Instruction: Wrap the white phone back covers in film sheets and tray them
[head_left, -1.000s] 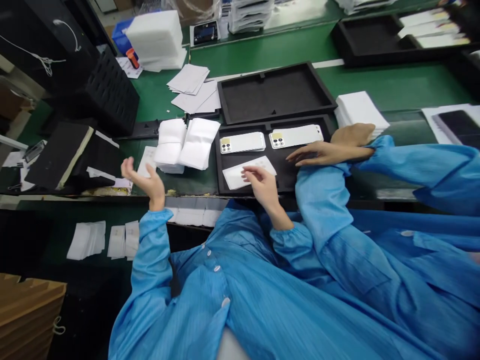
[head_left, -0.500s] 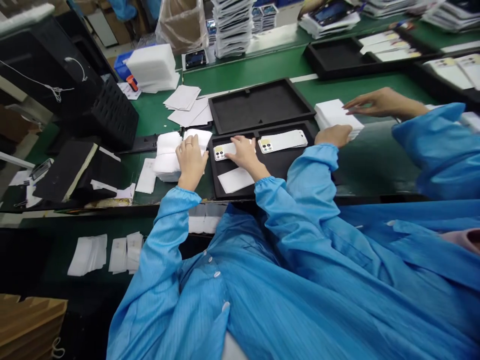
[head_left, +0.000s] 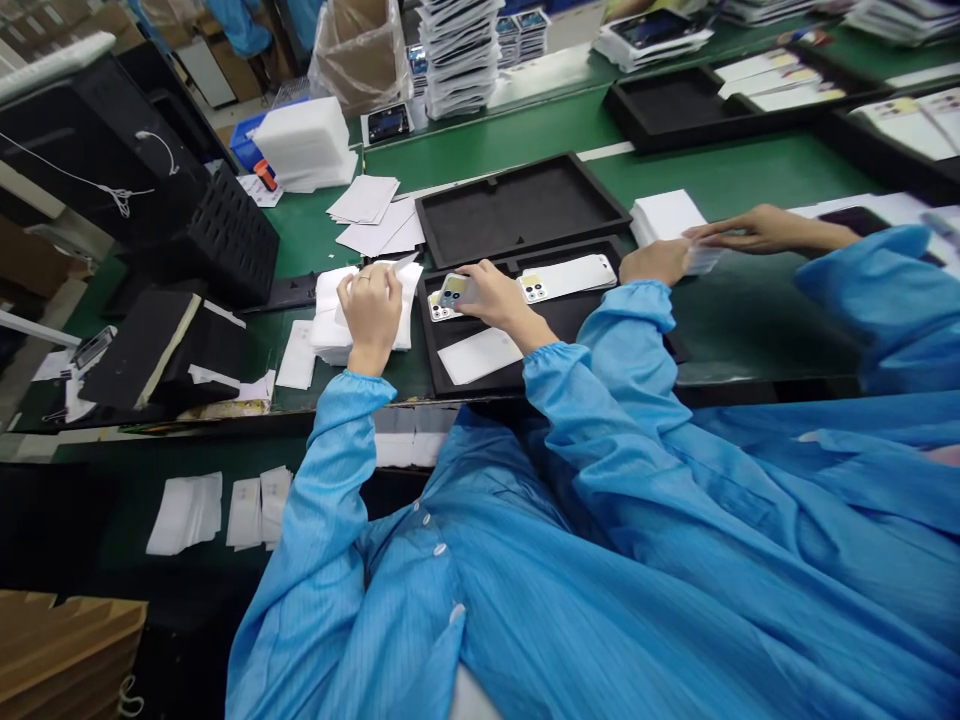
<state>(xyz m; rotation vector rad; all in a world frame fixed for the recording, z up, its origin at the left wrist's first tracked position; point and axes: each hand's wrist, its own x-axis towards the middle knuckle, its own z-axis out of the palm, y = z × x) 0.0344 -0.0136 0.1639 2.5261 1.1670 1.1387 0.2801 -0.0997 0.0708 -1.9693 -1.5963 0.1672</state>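
Note:
My right hand [head_left: 499,302] is closed on a phone back panel [head_left: 452,290] with round camera holes, lifted and tilted over a similar panel in the lower black tray [head_left: 551,325]. Another white panel stack [head_left: 570,278] lies to the right in that tray, and a plain white panel [head_left: 480,357] lies near its front. My left hand [head_left: 371,308] has its fingers curled on a thin white sleeve, its edge raised, atop a stack of white sleeves [head_left: 330,325]. What lies under the left fingers is partly hidden.
Behind the lower tray is a second black tray [head_left: 517,215]. Beside me, a co-worker's hands [head_left: 739,232] handle a white stack [head_left: 667,212]. Loose white sheets [head_left: 364,200] lie behind my left hand. A black slotted box [head_left: 232,230] stands at the left.
My right hand has picked up a back panel from the tray and tilted it. My left fingers have curled, and a sleeve edge has risen. The co-worker's hands have come together.

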